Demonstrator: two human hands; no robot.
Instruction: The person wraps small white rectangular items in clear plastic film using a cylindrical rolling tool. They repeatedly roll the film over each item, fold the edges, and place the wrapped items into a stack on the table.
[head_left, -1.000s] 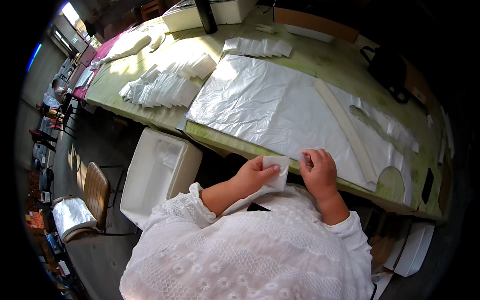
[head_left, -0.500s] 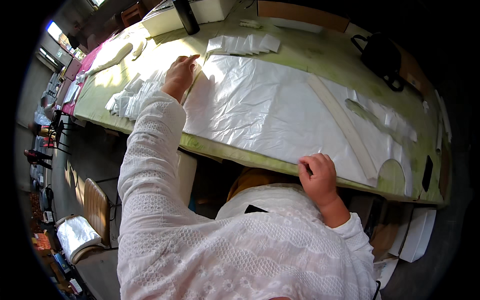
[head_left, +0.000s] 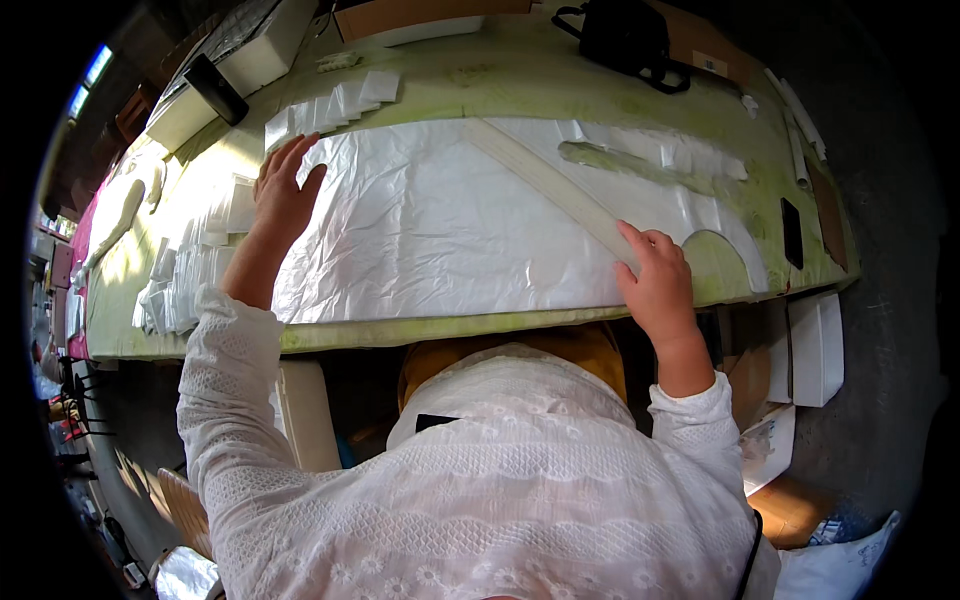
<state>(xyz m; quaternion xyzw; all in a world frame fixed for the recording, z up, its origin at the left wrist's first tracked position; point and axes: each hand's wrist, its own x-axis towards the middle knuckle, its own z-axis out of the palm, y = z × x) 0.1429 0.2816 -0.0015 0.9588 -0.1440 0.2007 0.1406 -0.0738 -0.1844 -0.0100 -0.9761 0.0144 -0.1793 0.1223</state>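
A stack of white plastic bags (head_left: 420, 220) lies flat and wrinkled across the table, its handle end with a rounded cut-out to the right. Over it, slantwise, rests a long pale flat strip (head_left: 540, 175), like a straightedge. My right hand (head_left: 660, 285) is at the strip's near end, thumb and forefinger on either side of it, the other fingers curled. At the bags' left end, my left hand (head_left: 285, 195) is open, fingers spread, touching or just above the plastic. Folded white packets (head_left: 190, 265) lie left of that hand; more folded packets (head_left: 340, 103) lie beyond it.
The table has a green cover (head_left: 480, 75). A black flask (head_left: 215, 90) and white foam box (head_left: 265, 50) stand far left. At the back sits a black bag (head_left: 625, 40). A black phone-like slab (head_left: 791, 232) and white rolls (head_left: 797, 120) lie right.
The view has swung to the right. My right hand has moved from the table's front edge onto the strip's near end. My left hand has come back nearer, onto the bags' left end.
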